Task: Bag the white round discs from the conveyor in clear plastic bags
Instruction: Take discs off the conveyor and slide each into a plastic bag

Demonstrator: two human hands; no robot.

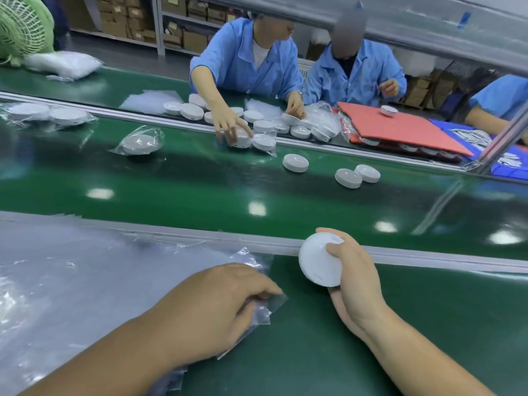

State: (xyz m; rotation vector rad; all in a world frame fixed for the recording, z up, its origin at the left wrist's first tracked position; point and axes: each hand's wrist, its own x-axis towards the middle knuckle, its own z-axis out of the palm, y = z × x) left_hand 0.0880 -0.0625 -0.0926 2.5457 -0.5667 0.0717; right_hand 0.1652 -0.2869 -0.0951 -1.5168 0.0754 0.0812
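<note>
Disc (317, 260) gripped in right hand (353, 277), upright.

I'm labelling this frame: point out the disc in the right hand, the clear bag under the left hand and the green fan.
held disc (313, 264), head view, on its domed white face.
clear bag (268, 307), head view, on its near right corner.
green fan (20, 27), head view, on its grille.

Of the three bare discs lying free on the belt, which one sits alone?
The leftmost disc; the other two discs lie touching each other, further right.
</note>
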